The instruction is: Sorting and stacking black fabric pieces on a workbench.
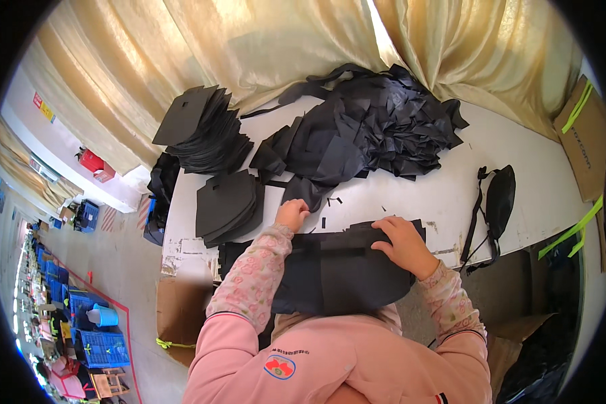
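Observation:
Along the near table edge lies a dark fabric piece (343, 269), part of it hanging over my lap. My right hand (407, 248) rests at its right side, thumb and fingers apart. My left hand (293, 215) is over the table just beyond the fabric's left part, its fingers closed together. Its fingertips meet the lower tip of a heap of thin black fabric pieces (384, 121); whether they pinch one I cannot make out. Left of that hand sits a low stack of black flat panels (227, 205), with a taller stack of similar panels (202, 128) behind it.
A black pouch-like item with straps (499, 202) lies on the white table (532, 161) at the right. Small black scraps (334, 200) are scattered mid-table. Curtains (303, 40) hang behind. Cardboard boxes (586, 148) stand to the right and a carton (182, 310) lower left.

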A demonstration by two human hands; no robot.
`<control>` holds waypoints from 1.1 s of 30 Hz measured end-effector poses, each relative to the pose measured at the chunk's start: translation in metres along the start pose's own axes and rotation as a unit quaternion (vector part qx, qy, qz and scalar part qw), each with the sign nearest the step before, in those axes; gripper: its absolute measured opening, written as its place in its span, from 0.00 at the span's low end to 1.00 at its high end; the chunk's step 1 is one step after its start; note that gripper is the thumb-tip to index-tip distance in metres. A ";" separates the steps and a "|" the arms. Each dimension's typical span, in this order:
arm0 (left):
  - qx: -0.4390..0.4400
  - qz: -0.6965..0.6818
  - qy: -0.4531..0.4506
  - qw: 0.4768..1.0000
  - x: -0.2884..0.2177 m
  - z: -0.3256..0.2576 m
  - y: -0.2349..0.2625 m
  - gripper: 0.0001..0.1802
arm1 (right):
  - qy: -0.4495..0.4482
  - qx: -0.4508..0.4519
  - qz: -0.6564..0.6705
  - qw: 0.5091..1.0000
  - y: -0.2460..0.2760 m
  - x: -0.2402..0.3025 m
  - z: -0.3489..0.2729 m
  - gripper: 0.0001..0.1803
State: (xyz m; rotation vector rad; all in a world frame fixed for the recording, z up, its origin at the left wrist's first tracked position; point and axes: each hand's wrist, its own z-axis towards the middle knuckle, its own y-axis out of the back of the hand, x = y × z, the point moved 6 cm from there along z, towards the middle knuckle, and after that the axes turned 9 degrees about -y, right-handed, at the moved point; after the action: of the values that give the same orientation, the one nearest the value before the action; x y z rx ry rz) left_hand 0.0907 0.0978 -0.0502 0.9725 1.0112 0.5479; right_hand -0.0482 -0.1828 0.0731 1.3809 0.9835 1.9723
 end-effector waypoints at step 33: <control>-0.142 0.210 -0.212 0.944 -0.207 -0.033 0.180 0.40 | 0.171 -0.088 0.007 0.981 0.009 0.099 0.096 0.08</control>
State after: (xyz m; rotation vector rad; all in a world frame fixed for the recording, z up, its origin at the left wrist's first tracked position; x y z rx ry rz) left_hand -0.0253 0.0407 0.1940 0.9917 0.3244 0.7724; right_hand 0.0093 -0.0874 0.1551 0.9744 0.9186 2.2957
